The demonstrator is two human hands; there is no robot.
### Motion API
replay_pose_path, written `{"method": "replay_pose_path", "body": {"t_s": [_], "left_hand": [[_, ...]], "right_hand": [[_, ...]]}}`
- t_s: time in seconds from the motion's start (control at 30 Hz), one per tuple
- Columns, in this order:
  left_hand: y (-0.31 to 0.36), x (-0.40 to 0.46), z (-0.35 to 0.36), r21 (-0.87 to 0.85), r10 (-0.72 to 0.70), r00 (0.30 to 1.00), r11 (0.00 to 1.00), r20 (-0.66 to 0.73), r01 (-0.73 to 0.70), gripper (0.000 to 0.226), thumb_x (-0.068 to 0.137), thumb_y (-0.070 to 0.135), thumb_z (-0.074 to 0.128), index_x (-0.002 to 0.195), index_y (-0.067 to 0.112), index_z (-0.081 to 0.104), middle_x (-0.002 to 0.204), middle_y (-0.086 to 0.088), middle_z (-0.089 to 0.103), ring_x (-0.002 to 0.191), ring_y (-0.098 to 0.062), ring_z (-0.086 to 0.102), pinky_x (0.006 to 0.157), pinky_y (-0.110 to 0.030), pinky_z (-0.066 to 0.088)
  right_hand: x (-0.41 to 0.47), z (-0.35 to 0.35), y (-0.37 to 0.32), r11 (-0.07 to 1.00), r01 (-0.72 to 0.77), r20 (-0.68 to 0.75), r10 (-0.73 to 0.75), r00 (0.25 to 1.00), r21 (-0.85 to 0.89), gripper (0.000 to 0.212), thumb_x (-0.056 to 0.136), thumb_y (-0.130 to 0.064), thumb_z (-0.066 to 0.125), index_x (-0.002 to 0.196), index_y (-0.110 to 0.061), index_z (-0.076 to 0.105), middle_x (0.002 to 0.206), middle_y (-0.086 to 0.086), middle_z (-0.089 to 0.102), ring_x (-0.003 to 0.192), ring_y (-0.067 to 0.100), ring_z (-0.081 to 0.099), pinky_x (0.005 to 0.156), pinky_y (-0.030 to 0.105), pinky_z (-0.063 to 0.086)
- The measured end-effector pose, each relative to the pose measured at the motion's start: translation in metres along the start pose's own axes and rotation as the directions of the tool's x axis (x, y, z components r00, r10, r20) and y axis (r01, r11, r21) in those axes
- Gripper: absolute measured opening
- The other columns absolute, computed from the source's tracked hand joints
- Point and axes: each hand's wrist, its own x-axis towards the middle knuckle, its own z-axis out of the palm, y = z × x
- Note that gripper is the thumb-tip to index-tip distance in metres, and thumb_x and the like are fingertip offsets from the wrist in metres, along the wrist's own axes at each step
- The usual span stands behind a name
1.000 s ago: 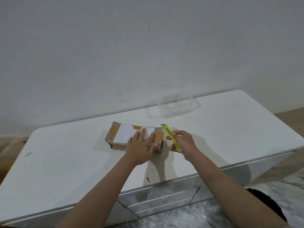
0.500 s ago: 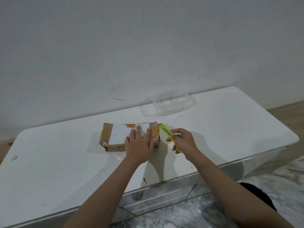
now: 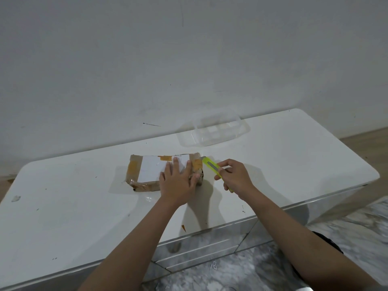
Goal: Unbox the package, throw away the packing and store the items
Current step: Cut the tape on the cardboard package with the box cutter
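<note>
A flat cardboard package [image 3: 147, 171], wrapped in brown tape with a white label on top, lies on the white cabinet top [image 3: 73, 206]. My left hand [image 3: 178, 183] presses flat on the package's right end, fingers spread. My right hand [image 3: 236, 178] grips a yellow-green utility knife [image 3: 211, 165]. The knife's tip touches the package's far right corner.
A clear plastic compartment box [image 3: 216, 131] sits behind the package near the wall. A small orange tape scrap [image 3: 184, 227] lies by the cabinet's front edge. Drawer fronts [image 3: 195, 255] face me below. Marbled floor lies to the right.
The knife tip has moved left to meet the package's right corner. My left hand stays pressed on the package. The camera view has shifted slightly.
</note>
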Motion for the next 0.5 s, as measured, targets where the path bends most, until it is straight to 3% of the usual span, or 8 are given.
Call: {"method": "replay_pose_path", "body": {"t_s": [0.2, 0.33, 0.5], "left_hand": [[-0.0001, -0.0004, 0.0023, 0.019, -0.004, 1.000, 1.000, -0.009, 0.004, 0.058, 0.094, 0.057, 0.020, 0.147, 0.034, 0.018, 0.159, -0.009, 0.008, 0.143, -0.035, 0.011, 0.111, -0.051, 0.018], [-0.0001, -0.0007, 0.0001, 0.012, 0.010, 1.000, 1.000, 0.007, -0.011, 0.058, 0.095, 0.055, 0.019, 0.148, 0.032, 0.016, 0.159, -0.010, 0.006, 0.143, -0.036, 0.009, 0.111, -0.051, 0.017], [0.0013, -0.0013, -0.0009, 0.007, 0.010, 1.000, 1.000, 0.018, -0.010, 0.056, 0.096, 0.052, 0.022, 0.148, 0.031, 0.015, 0.159, -0.010, 0.004, 0.143, -0.036, 0.007, 0.112, -0.051, 0.015]], "right_hand": [[-0.0065, -0.0033, -0.0019, 0.997, 0.039, 0.005, -0.038, 0.999, -0.070, 0.007, 0.091, -0.013, 0.053, 0.094, -0.015, 0.058, 0.078, 0.011, 0.073, 0.029, 0.006, 0.044, 0.032, 0.012, 0.030], [-0.0037, -0.0017, -0.0034, 0.995, 0.056, 0.001, -0.056, 0.998, -0.081, 0.010, 0.088, -0.008, 0.052, 0.094, -0.014, 0.058, 0.079, 0.015, 0.072, 0.031, 0.005, 0.046, 0.040, 0.021, 0.041], [-0.0032, 0.0036, -0.0036, 0.992, 0.065, -0.007, -0.066, 0.998, -0.109, 0.013, 0.085, -0.008, 0.052, 0.095, -0.013, 0.059, 0.085, 0.019, 0.071, 0.038, 0.016, 0.048, 0.044, 0.025, 0.043]]}}
